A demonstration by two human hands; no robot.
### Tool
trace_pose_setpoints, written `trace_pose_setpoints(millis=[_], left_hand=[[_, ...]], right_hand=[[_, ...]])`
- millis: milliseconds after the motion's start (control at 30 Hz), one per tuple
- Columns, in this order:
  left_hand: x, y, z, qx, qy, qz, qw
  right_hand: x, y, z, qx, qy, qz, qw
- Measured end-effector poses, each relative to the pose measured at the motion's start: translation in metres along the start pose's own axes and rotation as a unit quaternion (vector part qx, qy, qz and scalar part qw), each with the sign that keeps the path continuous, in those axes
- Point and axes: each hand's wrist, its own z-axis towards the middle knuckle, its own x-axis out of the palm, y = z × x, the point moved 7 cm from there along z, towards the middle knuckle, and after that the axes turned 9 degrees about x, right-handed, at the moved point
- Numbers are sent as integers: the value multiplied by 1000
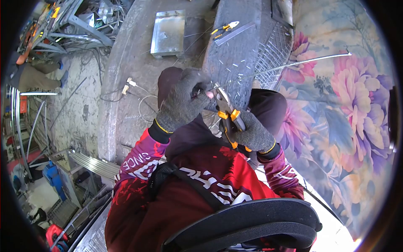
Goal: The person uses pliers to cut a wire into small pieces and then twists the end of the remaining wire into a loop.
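Note:
My right hand [255, 133], in a dark grey knitted glove, is wrapped round the black and orange handles of a pair of pliers [223, 103]. The metal jaws point up towards my left hand [183, 100], gloved the same way. Its thumb and fingers are pinched together beside the jaws, a bare fingertip showing through the glove. Whatever lies in that pinch is too small to make out. A thin metal rod [300, 63] stretches from the right towards the jaws; its near end is hard to follow. Short metal pieces [236, 64] lie scattered on the dark bench [226, 50] beyond.
Yellow-handled pliers [226, 27] and a flat metal strip [235, 33] lie farther up the bench. A shallow metal tray [168, 33] stands on the floor. White cable connectors [129, 85] lie at left. Flowered cloth [336, 109] hangs or lies at right. Another person [35, 75] is at far left.

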Motion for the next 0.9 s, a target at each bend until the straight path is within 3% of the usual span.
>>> trace_pose_setpoints(millis=[67,367,500,567,667,900], left_hand=[[2,-5,-8,189,37,177,965],[-2,20,-29,29,68,104,992],[0,9,-26,129,59,128,982],[0,18,-23,6,69,18,997],[0,18,-22,62,62,52,995],[0,15,-23,41,70,49,995]], right_hand=[[1,-2,-1,19,1,4,1000],[8,19,-6,8,32,65,997],[19,25,-9,8,48,138,989],[24,29,-10,1,89,130,988],[25,36,-13,-22,90,157,983],[31,41,-15,-38,74,210,974]])
